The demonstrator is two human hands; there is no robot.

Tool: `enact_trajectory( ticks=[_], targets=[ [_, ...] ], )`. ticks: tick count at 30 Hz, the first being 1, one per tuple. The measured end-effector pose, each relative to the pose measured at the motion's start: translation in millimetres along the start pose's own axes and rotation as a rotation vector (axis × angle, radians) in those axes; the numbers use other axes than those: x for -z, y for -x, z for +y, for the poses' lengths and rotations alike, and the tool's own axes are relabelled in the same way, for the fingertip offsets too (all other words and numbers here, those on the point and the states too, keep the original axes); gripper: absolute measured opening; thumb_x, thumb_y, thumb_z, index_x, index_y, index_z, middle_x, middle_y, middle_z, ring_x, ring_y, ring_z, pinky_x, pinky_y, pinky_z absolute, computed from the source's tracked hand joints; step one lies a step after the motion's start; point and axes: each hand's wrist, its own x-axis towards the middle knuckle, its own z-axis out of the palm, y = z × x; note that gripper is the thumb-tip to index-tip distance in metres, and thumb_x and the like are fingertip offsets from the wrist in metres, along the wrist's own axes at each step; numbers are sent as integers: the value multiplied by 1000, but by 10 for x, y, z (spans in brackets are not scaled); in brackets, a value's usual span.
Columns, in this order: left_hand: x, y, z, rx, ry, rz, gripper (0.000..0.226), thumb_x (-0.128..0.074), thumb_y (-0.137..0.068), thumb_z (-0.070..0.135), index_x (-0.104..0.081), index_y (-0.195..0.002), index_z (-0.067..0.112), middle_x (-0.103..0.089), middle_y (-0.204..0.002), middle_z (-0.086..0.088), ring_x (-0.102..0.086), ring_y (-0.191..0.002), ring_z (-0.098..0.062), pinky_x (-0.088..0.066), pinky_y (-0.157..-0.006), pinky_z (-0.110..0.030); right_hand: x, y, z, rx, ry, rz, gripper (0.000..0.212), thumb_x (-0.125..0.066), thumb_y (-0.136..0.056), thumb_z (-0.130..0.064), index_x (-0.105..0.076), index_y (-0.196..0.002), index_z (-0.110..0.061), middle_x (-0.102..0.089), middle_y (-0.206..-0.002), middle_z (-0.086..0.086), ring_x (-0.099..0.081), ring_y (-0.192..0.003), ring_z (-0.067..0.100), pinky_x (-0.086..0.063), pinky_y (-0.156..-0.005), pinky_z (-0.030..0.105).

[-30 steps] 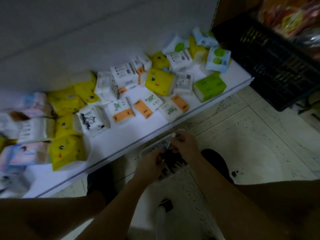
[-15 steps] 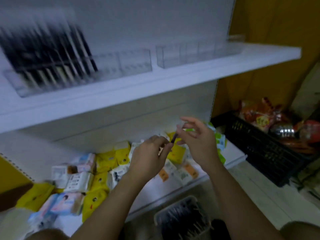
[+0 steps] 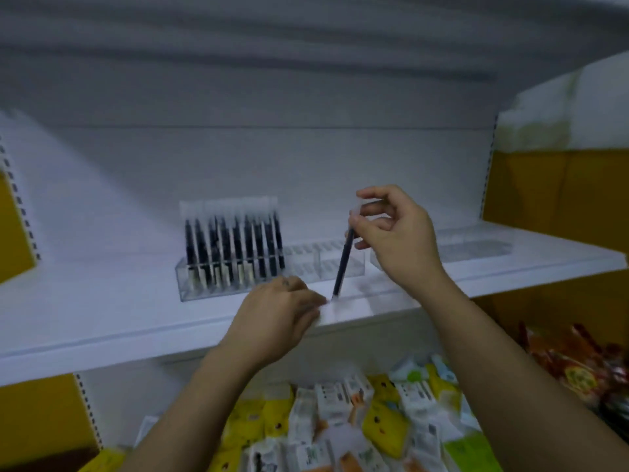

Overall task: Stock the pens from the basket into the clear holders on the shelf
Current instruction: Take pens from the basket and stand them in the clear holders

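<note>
My right hand (image 3: 398, 240) pinches the top of a dark pen (image 3: 342, 267), which slants down over the empty right part of a clear holder (image 3: 272, 277) on the white shelf (image 3: 102, 318). The holder's left part is filled with several upright dark pens (image 3: 235, 247). My left hand (image 3: 275, 315) is at the shelf's front edge, its fingers pinched at the pen's lower tip. A second clear holder (image 3: 476, 248) stands empty further right. The basket is out of view.
Below the shelf lies a lower shelf with several yellow, white and green tissue packs (image 3: 357, 424). Snack bags (image 3: 575, 366) sit at the lower right. Yellow wall panels (image 3: 558, 192) flank the shelving, and another shelf overhangs the top.
The view rose from the basket on the floor to the pen shelf. Both hands came up with one pen and now hold it over the clear holder.
</note>
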Motion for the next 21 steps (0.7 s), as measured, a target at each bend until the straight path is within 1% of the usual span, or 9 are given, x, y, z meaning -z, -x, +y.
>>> enact_trajectory(
  ticks=[2,5,8,11,13,18,21],
  targets=[
    [77,-51,-136,4,46,-102,38,-50,-93,53,-60,-125,36,-56,-118,8,-51,-107,-16,-45,-86,-32,-102,-176,-37,9,29,6,25,-68,-87,-9,-61,-105,-25,-64,-94,3,-70,-76,23,-60,-65,34],
    [107,-100,-240,31,7,-184,52,-42,-88,68,-50,-132,41,-47,-116,8,-43,-106,-14,-42,-88,-33,-263,-399,-52,29,50,44,23,-67,-88,-10,-61,-106,-24,-64,-94,0,-69,-77,21,-61,-66,35],
    [81,-83,-241,67,-18,-227,50,-34,-89,71,-40,-132,47,-40,-110,8,-38,-105,-15,-36,-90,-34,-447,-555,-4,50,78,50,23,-67,-88,-11,-60,-104,-25,-62,-91,-4,-67,-74,20,-60,-67,38],
    [46,-95,-250,106,60,-245,49,-37,-86,73,-42,-129,49,-37,-104,9,-36,-103,-13,-31,-87,-32,-635,-677,41,53,107,27,22,-67,-89,-10,-60,-105,-23,-60,-91,-6,-66,-75,22,-60,-68,38],
    [38,-112,-269,129,107,-244,51,-41,-84,75,-44,-128,49,-37,-105,9,-36,-104,-13,-30,-87,-32,-736,-768,28,39,88,23,22,-66,-89,-9,-60,-107,-21,-60,-91,-5,-66,-79,25,-60,-66,37],
    [16,-123,-287,158,154,-262,54,-45,-82,75,-47,-128,47,-35,-105,9,-36,-106,-14,-31,-92,-33,-921,-887,88,6,141,-79,21,-65,-89,-8,-59,-104,-22,-59,-88,-4,-62,-74,19,-60,-66,37],
    [15,-144,-312,164,196,-252,54,-51,-80,73,-51,-126,46,-37,-103,10,-34,-99,-13,-30,-87,-32,-937,-968,143,11,226,-97,20,-65,-90,-10,-60,-106,-20,-60,-91,0,-65,-77,23,-60,-68,37]
  ],
)
